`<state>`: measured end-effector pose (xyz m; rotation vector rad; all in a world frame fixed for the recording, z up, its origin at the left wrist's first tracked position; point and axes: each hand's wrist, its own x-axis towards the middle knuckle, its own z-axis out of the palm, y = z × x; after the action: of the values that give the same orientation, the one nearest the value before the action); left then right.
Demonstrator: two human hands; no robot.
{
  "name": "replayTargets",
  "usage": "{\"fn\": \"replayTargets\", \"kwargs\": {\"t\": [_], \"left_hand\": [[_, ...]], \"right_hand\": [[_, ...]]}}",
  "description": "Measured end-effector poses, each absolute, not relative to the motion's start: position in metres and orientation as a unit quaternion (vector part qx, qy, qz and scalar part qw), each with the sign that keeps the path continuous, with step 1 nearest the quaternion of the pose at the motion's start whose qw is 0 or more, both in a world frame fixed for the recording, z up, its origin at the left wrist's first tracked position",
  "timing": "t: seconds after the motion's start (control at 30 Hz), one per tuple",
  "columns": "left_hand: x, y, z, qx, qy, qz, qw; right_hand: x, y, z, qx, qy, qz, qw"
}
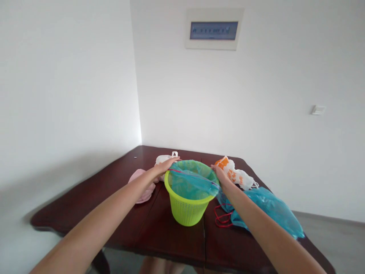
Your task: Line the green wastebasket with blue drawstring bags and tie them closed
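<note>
Lime-green basket (pixel 187 207): perforated plastic, round, upright near the middle of the dark wooden surface (pixel 85 198), toward the near edge.

Teal bag (pixel 191 178): thin translucent plastic with a red drawstring, set inside the basket, its mouth spread over the rim. The far part of the rim is covered; the near part of the rim shows bare green.

Left hand (pixel 164 167): arm extended from lower left, hand resting on the far-left rim of the basket on the teal bag's edge. Fingers lie flat and extended, not curled; whether they pinch the plastic cannot be told.

Right hand (pixel 220 176): arm extended from lower right, hand at the right rim of the basket, touching the bag's edge. Fingers stretched along the rim; whether they grip it cannot be told.

Pink cloth (pixel 141 186): crumpled, on the surface left of the basket, partly hidden by the left forearm.

White bag (pixel 164 158): crumpled plastic, behind the left hand.

White-and-orange bag (pixel 234 173): crumpled plastic, just beyond the right hand.

Second teal bag (pixel 270 207): lying loose on the surface right of the basket, partly beneath the right forearm, its red drawstring (pixel 221 219) trailing near the basket's base.

Wall panel (pixel 213 29): white frame, dark window, high on the far wall.

Wall switch (pixel 318 110): white, on the right part of the wall.
</note>
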<state>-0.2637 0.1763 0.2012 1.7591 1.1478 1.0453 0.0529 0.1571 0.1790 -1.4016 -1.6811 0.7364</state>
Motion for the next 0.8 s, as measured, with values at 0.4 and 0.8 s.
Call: {"fn": "replayTargets", "kwargs": {"t": [0.4, 0.8], "left_hand": [[-0.282, 0.062, 0.114, 0.648, 0.411, 0.635, 0.090], [-0.217, 0.055, 0.056, 0.522, 0.321, 0.706, 0.354]], "right_hand": [[0.080, 0.021, 0.079, -0.368, -0.660, 0.126, 0.643], [0.033, -0.009, 0.045, -0.313, -0.553, -0.019, 0.772]]}}
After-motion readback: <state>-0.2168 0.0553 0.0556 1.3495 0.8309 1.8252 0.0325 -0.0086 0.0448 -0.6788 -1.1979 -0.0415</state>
